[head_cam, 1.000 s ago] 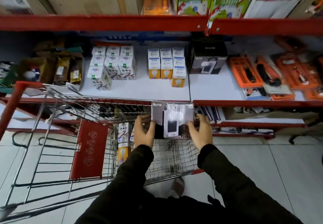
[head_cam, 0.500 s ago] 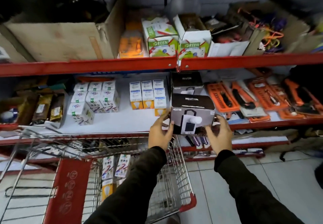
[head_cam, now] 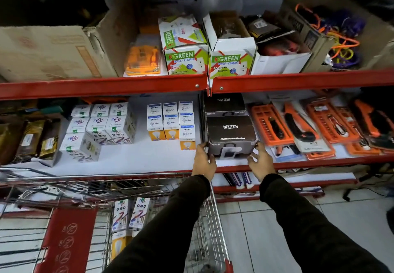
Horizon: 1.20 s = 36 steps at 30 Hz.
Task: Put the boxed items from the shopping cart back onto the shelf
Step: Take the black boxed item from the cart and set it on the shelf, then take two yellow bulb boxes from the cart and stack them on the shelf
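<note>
**Red steel shelf, black box set at its front edge**

Red-edged steel shelf [head_cam: 136,166] with a white deck spans the view, and a chrome wire shopping cart [head_cam: 215,225] stands just in front of it. On the deck, toward the left, sit white bulb boxes [head_cam: 100,123]; in the middle, blue-and-yellow bulb boxes [head_cam: 170,121]; toward the right edge, orange tool packs [head_cam: 309,123] lie flat. The black Neuton box [head_cam: 231,137] rests on the shelf near its front edge, just right of the shelf's middle seam, directly in front of a second black box [head_cam: 223,104] of the same brand. More small boxes [head_cam: 130,215] stand in the cart, against its front wall.

The left hand [head_cam: 203,162] is at the box's lower left corner, fingers curled against that side. The right hand [head_cam: 261,162] is at the lower right corner, fingers loosely spread, their tips at the box's edge; whether they press on it cannot be told.
</note>
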### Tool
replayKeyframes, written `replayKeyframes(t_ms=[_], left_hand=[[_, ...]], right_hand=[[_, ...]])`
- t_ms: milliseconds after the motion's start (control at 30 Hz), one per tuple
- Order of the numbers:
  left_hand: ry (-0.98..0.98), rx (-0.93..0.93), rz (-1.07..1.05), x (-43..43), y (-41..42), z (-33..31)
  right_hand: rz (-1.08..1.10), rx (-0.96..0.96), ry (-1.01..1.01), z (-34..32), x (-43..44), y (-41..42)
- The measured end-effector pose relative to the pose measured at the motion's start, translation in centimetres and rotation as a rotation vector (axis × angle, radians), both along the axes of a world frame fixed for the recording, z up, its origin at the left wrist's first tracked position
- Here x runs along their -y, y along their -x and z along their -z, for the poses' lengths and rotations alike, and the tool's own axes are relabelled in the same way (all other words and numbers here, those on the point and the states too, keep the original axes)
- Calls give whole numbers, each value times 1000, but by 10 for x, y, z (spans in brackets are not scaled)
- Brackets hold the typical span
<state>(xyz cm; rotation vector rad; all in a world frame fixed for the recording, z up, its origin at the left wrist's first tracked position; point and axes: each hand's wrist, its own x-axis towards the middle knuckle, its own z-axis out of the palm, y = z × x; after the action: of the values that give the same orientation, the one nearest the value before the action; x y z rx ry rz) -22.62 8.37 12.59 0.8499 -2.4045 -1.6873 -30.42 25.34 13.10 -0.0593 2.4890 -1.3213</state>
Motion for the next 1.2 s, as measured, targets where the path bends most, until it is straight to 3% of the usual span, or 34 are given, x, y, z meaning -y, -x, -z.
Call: replayKeyframes(t_ms=[333,567,800,1000,1200], left_hand=[[-68,64,94,-3,-2,9],[36,-34,33,7,-43,-4],[147,5,-37,40,-123,15],[186,171,-95,83,-205,54],[162,454,-281,138,-279,112]], right_hand=[[-48,80,-13,19,0,7],[377,-100,112,12,9,-41],[127,-158,127,17,61,-124],[-187,96,-7,45,111,-197],[-331,372,-198,89,158,-256]])
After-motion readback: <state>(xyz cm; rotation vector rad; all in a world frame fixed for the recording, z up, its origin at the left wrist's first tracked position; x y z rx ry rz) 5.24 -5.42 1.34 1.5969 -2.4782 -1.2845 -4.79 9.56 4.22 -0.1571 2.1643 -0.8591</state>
